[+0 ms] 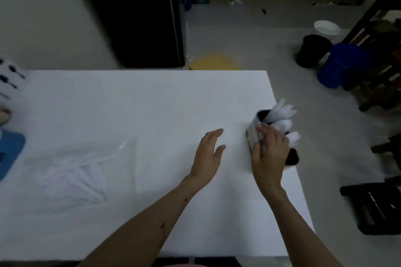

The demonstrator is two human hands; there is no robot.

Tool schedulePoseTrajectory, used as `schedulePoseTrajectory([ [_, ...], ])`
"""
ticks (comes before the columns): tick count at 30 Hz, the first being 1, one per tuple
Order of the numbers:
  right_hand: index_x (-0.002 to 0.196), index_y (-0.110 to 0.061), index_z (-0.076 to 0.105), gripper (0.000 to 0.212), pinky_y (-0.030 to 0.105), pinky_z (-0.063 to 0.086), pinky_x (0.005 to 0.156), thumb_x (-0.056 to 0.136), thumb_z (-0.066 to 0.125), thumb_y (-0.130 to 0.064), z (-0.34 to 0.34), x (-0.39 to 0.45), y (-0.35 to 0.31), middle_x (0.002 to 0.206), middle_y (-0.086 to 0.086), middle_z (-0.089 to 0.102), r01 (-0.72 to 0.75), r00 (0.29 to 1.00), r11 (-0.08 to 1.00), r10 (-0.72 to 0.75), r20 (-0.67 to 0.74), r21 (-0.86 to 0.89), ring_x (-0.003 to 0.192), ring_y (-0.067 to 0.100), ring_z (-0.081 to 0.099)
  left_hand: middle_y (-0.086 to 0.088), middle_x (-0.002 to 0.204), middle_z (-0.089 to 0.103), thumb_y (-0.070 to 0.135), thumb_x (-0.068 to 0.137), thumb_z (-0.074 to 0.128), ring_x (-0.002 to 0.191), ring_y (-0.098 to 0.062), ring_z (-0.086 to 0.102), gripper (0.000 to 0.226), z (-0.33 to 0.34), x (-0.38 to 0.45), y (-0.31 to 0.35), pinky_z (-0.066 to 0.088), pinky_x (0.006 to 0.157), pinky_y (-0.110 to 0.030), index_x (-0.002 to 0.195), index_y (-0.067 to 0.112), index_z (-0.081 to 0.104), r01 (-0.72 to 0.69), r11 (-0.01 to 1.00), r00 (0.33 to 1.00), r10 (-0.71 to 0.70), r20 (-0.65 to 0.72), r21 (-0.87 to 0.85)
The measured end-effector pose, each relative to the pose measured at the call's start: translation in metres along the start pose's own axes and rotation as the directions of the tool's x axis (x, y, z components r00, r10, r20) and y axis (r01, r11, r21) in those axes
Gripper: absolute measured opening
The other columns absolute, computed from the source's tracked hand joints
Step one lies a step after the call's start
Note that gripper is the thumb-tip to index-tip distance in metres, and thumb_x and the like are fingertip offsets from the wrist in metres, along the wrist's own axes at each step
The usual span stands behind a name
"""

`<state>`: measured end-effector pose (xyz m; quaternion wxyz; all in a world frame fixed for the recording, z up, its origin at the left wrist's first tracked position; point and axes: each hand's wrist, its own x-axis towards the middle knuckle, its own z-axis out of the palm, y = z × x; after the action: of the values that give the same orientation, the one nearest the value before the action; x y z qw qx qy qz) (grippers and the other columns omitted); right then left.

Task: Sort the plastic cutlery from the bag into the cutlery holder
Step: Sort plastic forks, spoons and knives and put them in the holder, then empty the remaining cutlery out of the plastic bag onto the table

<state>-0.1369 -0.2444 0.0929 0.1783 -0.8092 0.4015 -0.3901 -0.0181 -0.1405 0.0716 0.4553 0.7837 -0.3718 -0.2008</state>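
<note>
Your left hand [209, 154]: fingers spread and relaxed, hovering over the white table [152, 104], holding nothing.
Your right hand [270, 154]: at 3 o'clock, fingers curled against the dark compartmented cutlery holder [257, 128]; the exact grip is blurred.
Clear plastic bag of white cutlery [73, 175]: flat at 9 o'clock.
White plastic utensils [282, 115]: fanned out of the holder's top.

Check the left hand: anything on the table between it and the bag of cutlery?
Nothing visible. The left hand hovers open over bare table; the clear bag lies to its left, with only white tabletop between them.
</note>
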Motion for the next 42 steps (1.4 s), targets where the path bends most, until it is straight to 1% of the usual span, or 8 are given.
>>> schedulePoseTrajectory([
  [8, 0.123, -0.015, 0.059, 0.036, 0.021, 0.042, 0.095, 0.091, 0.055, 0.001, 0.077, -0.065, -0.088, 0.12, -0.002, 0.062, 0.078, 0.834, 0.963, -0.205, 0.512, 0.258, 0.111, 0.016, 0.055, -0.009, 0.146, 0.042, 0.017, 0.098, 0.05, 0.142, -0.023, 0.026, 0.04, -0.12, -0.073, -0.12, 0.012, 0.11, -0.015, 0.137, 0.008, 0.047, 0.339, 0.915, 0.919, -0.273, -0.284, 0.22],
  [12, 0.122, -0.018, 0.06, 0.031, 0.023, 0.045, 0.089, 0.093, 0.057, -0.007, 0.115, -0.104, -0.118, 0.118, -0.003, 0.062, 0.029, 0.665, 0.969, -0.201, 0.72, 0.244, 0.106, 0.014, 0.057, -0.008, 0.16, 0.013, 0.029, 0.099, 0.044, 0.148, -0.025, -0.001, 0.056, -0.158, -0.106, -0.172, 0.004, 0.119, -0.033, 0.149, 0.009, 0.025, 0.474, 0.804, 0.88, -0.442, -0.173, 0.359],
  [19, 0.12, -0.013, 0.061, 0.024, 0.023, 0.05, 0.088, 0.097, 0.057, -0.021, 0.156, -0.145, -0.151, 0.117, -0.001, 0.065, -0.305, 0.474, 0.948, 0.071, 0.878, 0.088, 0.098, 0.012, 0.062, -0.003, 0.156, -0.025, 0.055, 0.096, 0.032, 0.144, -0.028, -0.023, 0.078, -0.174, -0.13, -0.211, -0.009, 0.118, -0.043, 0.152, 0.015, -0.006, 0.277, 0.721, 0.883, -0.452, 0.128, 0.636],
  [29, 0.098, -0.016, 0.071, 0.015, 0.041, 0.058, 0.085, 0.095, 0.06, -0.027, 0.164, -0.161, -0.153, 0.081, 0.0, 0.073, -0.588, 0.394, 0.807, 0.345, 0.852, -0.055, 0.077, 0.019, 0.07, -0.002, 0.16, -0.012, 0.036, 0.104, 0.023, 0.143, -0.027, -0.025, 0.056, -0.158, -0.131, -0.201, -0.004, 0.12, -0.043, 0.153, 0.019, 0.003, 0.104, 0.798, 0.895, -0.335, 0.294, 0.594],
  [32, 0.086, -0.015, 0.074, 0.013, 0.04, 0.06, 0.081, 0.093, 0.064, -0.022, 0.162, -0.16, -0.149, 0.076, 0.003, 0.074, -0.652, 0.391, 0.754, 0.432, 0.813, -0.087, 0.074, 0.024, 0.072, -0.001, 0.161, 0.003, 0.027, 0.105, 0.025, 0.147, -0.025, -0.012, 0.049, -0.15, -0.126, -0.192, -0.005, 0.119, -0.032, 0.152, 0.016, 0.019, 0.186, 0.873, 0.914, -0.323, 0.247, 0.451],
  [36, 0.079, -0.014, 0.074, 0.013, 0.04, 0.061, 0.08, 0.09, 0.068, -0.021, 0.158, -0.157, -0.144, 0.073, 0.003, 0.074, -0.675, 0.383, 0.733, 0.443, 0.81, -0.081, 0.073, 0.025, 0.073, -0.004, 0.151, 0.037, 0.027, 0.103, 0.036, 0.141, -0.021, 0.032, 0.041, -0.159, -0.114, -0.18, 0.02, 0.111, -0.021, 0.142, 0.015, 0.045, 0.32, 0.922, 0.917, -0.359, 0.172, 0.22],
  [39, 0.079, -0.015, 0.072, 0.012, 0.041, 0.06, 0.079, 0.088, 0.069, -0.022, 0.155, -0.156, -0.144, 0.071, 0.004, 0.073, -0.639, 0.408, 0.767, 0.407, 0.817, -0.062, 0.072, 0.024, 0.07, -0.001, 0.113, 0.069, 0.042, 0.099, 0.043, 0.104, -0.015, 0.063, 0.039, -0.165, -0.097, -0.16, 0.04, 0.086, -0.015, 0.117, 0.015, 0.067, 0.449, 0.888, 0.888, -0.456, 0.065, 0.101],
  [42, 0.079, -0.015, 0.073, 0.011, 0.041, 0.059, 0.079, 0.088, 0.069, -0.021, 0.15, -0.155, -0.145, 0.075, 0.005, 0.072, -0.627, 0.406, 0.779, 0.345, 0.846, -0.017, 0.075, 0.026, 0.069, 0.004, 0.072, 0.071, 0.056, 0.087, 0.054, 0.072, -0.011, 0.067, 0.043, -0.165, -0.074, -0.147, 0.049, 0.07, -0.021, 0.082, 0.017, 0.072, 0.536, 0.834, 0.84, -0.542, 0.016, 0.127],
])
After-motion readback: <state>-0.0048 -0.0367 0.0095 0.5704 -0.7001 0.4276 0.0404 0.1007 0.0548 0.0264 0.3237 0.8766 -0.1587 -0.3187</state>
